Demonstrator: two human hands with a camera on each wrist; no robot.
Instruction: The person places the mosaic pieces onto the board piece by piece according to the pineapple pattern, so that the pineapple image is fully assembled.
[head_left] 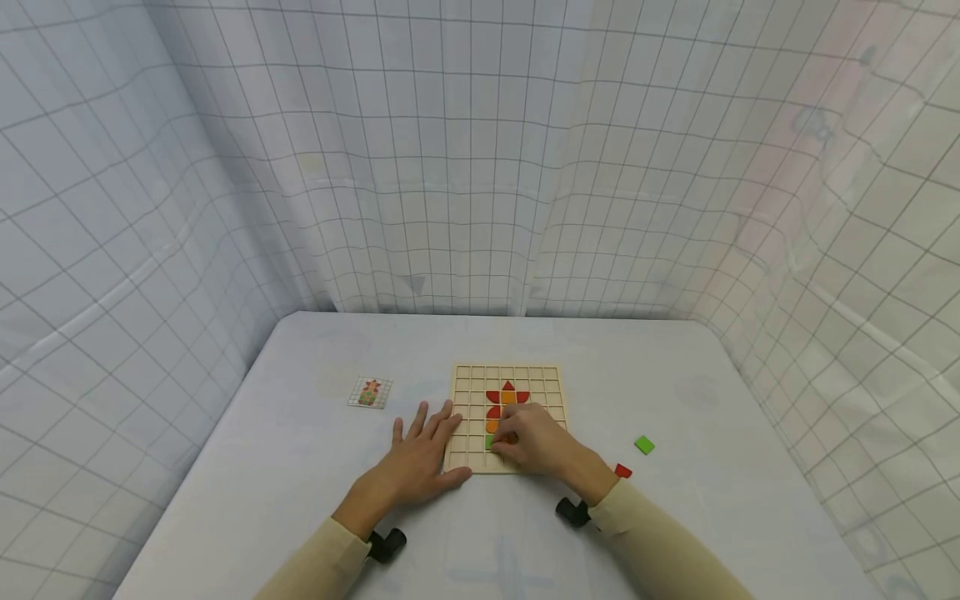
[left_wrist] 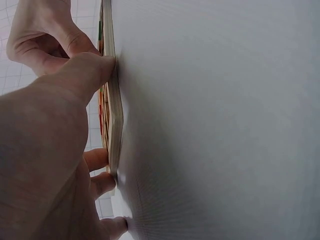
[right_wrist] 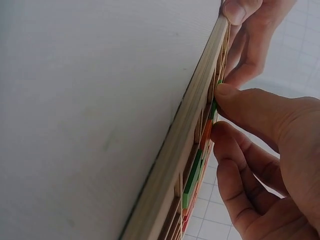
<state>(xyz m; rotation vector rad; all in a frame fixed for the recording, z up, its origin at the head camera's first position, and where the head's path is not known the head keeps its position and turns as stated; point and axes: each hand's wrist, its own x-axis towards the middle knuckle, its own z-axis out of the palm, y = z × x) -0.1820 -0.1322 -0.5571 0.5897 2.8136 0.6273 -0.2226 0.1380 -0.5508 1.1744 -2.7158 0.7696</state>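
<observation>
From the head view, the wooden grid board (head_left: 507, 417) is steadied at its left edge by the flat, spread left hand (head_left: 422, 454), while a green tile (head_left: 489, 442) is pinched by the right hand (head_left: 534, 442) over a lower cell. At the left wrist, the thumb (left_wrist: 85, 75) is pressed against the board's edge. At the right wrist, the green tile (right_wrist: 214, 107) is seated by fingertips.

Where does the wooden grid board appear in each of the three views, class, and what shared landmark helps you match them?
Head view: the wooden grid board lies flat at table centre, under both hands.
Left wrist view: seen edge-on, a thin vertical strip left of centre, the left thumb against it.
Right wrist view: edge-on again, a diagonal band from top right to bottom centre.
Shared landmark: the green piece set in the board.
</observation>
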